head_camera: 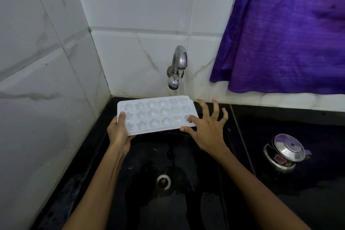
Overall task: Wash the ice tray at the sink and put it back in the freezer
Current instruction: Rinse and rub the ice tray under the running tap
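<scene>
A white ice tray point(156, 114) with star and heart shaped cells is held level over the black sink point(141, 170), cells facing up. My left hand point(119, 132) grips its left end, thumb on top. My right hand point(207, 129) is at the tray's right end with fingers spread wide; the index fingertip pokes into a corner cell and the thumb touches the front edge. A thin stream of water falls from the steel tap point(178, 65) on the tiled wall just behind the tray's right far corner.
The sink's drain point(163, 181) lies below the tray and the basin floor is wet. A small steel pot with a lid point(285, 152) stands on the black counter to the right. A purple curtain point(287, 30) hangs at the upper right. White tiled walls close the left and back.
</scene>
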{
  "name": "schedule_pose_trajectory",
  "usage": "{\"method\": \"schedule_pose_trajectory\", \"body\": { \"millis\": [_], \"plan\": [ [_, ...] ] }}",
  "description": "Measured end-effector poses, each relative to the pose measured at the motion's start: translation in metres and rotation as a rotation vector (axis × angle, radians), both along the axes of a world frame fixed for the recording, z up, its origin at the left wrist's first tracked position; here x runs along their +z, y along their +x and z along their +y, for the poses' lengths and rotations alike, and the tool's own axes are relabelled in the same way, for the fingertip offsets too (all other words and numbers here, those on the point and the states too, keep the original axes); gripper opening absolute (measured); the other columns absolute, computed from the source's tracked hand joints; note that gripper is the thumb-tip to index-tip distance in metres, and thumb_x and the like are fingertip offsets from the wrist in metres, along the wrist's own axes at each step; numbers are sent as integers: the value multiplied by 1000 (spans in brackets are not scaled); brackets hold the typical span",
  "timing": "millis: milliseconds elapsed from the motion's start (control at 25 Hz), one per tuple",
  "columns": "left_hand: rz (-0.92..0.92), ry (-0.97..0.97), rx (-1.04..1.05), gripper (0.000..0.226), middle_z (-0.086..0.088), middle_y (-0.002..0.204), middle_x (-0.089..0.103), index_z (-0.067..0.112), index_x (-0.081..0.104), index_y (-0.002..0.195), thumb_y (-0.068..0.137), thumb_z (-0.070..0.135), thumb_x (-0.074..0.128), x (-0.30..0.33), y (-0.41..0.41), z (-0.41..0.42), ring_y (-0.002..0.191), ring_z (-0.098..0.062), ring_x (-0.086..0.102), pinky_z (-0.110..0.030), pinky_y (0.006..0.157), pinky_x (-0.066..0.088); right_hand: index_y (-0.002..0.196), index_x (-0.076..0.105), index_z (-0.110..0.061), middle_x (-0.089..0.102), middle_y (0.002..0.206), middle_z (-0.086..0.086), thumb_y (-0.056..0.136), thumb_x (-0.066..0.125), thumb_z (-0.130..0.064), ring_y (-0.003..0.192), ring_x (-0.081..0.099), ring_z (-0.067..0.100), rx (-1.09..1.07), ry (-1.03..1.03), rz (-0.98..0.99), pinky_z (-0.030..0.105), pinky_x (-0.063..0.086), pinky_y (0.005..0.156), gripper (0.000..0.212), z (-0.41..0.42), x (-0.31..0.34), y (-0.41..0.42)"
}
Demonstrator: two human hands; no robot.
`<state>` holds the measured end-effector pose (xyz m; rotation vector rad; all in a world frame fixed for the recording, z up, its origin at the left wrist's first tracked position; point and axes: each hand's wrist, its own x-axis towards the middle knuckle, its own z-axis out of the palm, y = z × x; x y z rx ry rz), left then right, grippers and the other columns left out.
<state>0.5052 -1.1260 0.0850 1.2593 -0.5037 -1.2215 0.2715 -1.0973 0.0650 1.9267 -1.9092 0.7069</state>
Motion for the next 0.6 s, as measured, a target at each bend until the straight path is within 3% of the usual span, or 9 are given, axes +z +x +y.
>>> {"method": "schedule_pose_trajectory", "body": {
  "millis": [160, 280, 400, 480, 600],
  "plan": [
    [14, -4, -29, 22, -2, 94, 65, 13, 56, 112, 96, 26, 47, -3, -7, 1, 85, -20, 64, -37, 64, 53, 87, 70, -38, 43, 146, 10, 73, 41, -73, 135, 12, 37, -59, 22, -2, 53, 5, 103, 47, 6, -1, -2],
    [1, -2, -42, 23, -3, 95, 65, 13, 56, 113, 96, 26, 48, -7, -11, -1, 87, -21, 64, -38, 67, 54, 89, 69, -33, 33, 151, 8, 71, 63, -65, 139, -1, 32, -49, 124, -73, 57, 0, 106, 38, 10, 3, -6],
    [-24, -4, -57, 23, -4, 97, 65, 13, 56, 113, 96, 26, 47, -12, -14, -1, 87, -21, 64, -36, 64, 53, 98, 59, -35, 11, 156, -1, 54, 72, -71, 141, -14, 29, -79, 288, -243, 54, -6, 109, 59, 12, 18, -16],
    [-18, 5, -76, 24, -5, 96, 65, 12, 56, 113, 96, 27, 47, -16, -20, 1, 86, -22, 64, -36, 63, 53, 112, 50, -40, 2, 156, -3, 49, 74, -74, 142, -19, 28, 12, 367, -253, 56, -7, 110, 76, 8, 28, -18],
    [11, 19, -112, 24, -5, 96, 66, 12, 56, 112, 96, 27, 47, -18, -31, 4, 87, -23, 64, -36, 63, 53, 131, 39, -48, -8, 158, -4, 52, 62, -84, 140, -31, 27, 81, 498, -191, 60, -15, 108, 89, -3, 36, -14]
  ]
}}
